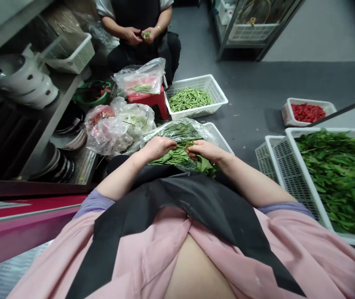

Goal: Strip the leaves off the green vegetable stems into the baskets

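My left hand (161,146) is closed in a pinch above a pile of long green stems (177,157). What lies between its fingertips is too small to make out. Just to the right, the fingers of my right hand (206,150) are wrapped round some leafy greens (204,164), whose broad dark leaves hang below the palm. A clear plastic bag (192,124) lies open around the stems in front of my lap. Behind its right side shows a white basket (219,137).
Opposite me a co-worker (138,25) holds something green, near a basket of cut green beans (191,99) and a bagged red stool (149,99). Leafy greens (342,178) fill a crate at right, with red peppers (308,112) beyond. A metal shelf (55,112) stands left.
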Tool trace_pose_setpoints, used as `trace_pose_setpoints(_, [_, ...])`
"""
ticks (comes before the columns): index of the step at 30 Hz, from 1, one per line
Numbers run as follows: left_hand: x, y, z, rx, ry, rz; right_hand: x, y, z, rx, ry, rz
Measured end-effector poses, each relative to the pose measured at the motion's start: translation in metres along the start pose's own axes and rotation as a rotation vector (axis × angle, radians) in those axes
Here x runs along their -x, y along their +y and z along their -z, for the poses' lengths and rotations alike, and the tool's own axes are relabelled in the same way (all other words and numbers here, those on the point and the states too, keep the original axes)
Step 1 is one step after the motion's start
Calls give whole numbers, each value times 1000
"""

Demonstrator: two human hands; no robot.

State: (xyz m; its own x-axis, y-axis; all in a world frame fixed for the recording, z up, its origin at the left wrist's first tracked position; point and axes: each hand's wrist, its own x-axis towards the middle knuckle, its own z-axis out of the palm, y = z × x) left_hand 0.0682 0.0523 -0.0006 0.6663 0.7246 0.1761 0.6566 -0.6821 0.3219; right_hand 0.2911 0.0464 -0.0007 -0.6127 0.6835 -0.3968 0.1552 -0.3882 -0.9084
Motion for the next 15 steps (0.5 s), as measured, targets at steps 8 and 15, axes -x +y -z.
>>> trace_pose_setpoints(8, [7, -11, 25, -145, 187, 237, -8, 20, 73, 525, 1027, 218])
trace_pose_setpoints(15, [29, -185, 82, -192, 407, 871, 29, 45, 186, 819, 1425, 173])
